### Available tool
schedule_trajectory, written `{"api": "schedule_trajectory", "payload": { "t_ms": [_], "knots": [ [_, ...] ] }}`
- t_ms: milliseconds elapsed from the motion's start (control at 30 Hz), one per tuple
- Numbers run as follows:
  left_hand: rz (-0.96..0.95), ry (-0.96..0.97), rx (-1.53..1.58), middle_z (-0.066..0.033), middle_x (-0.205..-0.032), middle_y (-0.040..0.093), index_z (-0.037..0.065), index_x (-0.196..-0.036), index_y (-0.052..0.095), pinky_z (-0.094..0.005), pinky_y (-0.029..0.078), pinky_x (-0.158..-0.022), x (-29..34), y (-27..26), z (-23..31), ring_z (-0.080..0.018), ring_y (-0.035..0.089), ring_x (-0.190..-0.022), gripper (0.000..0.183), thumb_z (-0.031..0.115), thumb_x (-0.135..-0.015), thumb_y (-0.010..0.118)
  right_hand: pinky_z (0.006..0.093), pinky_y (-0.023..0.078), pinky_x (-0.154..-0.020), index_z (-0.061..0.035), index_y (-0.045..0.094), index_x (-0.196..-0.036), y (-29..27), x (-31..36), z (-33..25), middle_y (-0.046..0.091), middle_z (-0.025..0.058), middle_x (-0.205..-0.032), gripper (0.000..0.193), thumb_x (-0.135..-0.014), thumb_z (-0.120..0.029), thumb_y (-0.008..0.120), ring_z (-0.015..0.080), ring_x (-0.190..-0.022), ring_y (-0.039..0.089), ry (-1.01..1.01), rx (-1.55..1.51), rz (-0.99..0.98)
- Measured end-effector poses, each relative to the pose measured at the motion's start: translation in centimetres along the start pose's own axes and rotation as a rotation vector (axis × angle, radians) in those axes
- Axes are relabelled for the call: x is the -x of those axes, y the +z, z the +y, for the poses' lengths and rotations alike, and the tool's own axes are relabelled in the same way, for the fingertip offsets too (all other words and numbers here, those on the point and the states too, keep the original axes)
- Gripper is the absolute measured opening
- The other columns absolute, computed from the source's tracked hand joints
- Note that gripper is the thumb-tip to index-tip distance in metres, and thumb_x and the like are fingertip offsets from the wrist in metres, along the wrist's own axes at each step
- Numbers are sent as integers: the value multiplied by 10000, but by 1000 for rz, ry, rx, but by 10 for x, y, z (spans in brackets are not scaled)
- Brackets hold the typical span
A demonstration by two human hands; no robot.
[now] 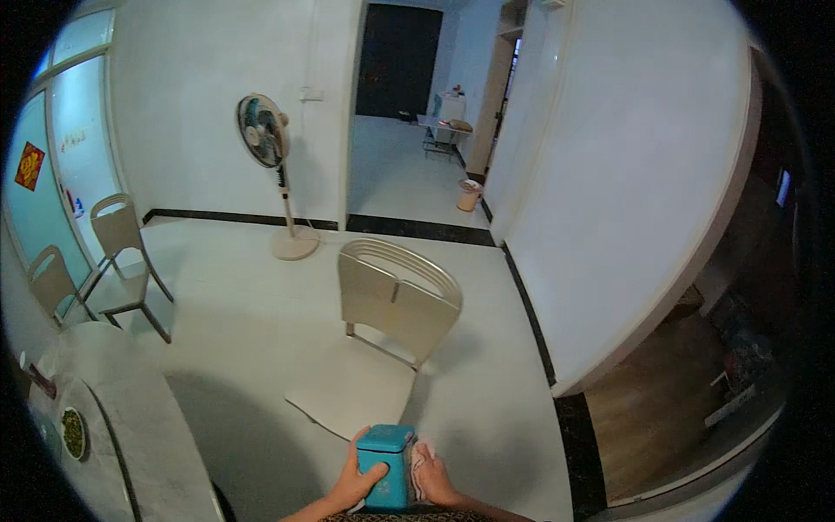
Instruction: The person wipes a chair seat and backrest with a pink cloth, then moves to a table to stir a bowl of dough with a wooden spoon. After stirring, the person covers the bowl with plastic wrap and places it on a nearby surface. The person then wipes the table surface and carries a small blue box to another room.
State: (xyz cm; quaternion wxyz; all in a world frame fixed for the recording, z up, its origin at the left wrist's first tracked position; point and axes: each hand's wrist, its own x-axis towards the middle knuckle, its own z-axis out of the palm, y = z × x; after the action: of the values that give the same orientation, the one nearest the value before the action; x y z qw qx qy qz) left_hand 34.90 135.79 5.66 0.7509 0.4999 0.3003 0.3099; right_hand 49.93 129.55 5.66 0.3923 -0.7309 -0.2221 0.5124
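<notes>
A teal lidded tin box [385,470] is held upright low in front of me. My left hand [357,477] grips its left side, with the thumb across the front face. In my right hand [437,481] is a pinkish-white cloth [421,461], bunched in the fingers and against the box's right side. The lid of the box is on. A beige chair [391,304] stands just beyond the box, its seat closest to my hands.
To the left is a round table [148,435] bearing a dish of green food [74,433]. Two more chairs [130,277] stand behind it. A pedestal fan [285,191] is by the far wall, left of a doorway. A bin [469,196] sits beyond that doorway; a dark room opens at right.
</notes>
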Motion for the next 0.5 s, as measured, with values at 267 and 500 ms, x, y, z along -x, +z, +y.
{"api": "schedule_trajectory", "payload": {
  "t_ms": [267, 500],
  "knots": [
    [-90, 42, 161, -111, -1189, 362, 83, -1319, 93, -374, 354, -886, -52, 116, -50, -218, 399, -1050, 758, 190, -772, 607, 363, 423, -671, 4, 320, -1155, -120, -4, 32, 486, 183, -951, 327, -860, -114, 396, 234, -767, 491, -253, 64, 58],
    [108, -247, 381, -113, -1096, 445, 107, -1247, 235, -402, 427, -813, -130, 156, -4, -234, 460, -996, 591, 245, -791, 585, 509, 190, -976, -17, 161, -1312, -157, -33, 25, 151, 316, -1306, 716, -817, -413, 494, 446, -1215, 190, -975, 418, 63]
  ]
}}
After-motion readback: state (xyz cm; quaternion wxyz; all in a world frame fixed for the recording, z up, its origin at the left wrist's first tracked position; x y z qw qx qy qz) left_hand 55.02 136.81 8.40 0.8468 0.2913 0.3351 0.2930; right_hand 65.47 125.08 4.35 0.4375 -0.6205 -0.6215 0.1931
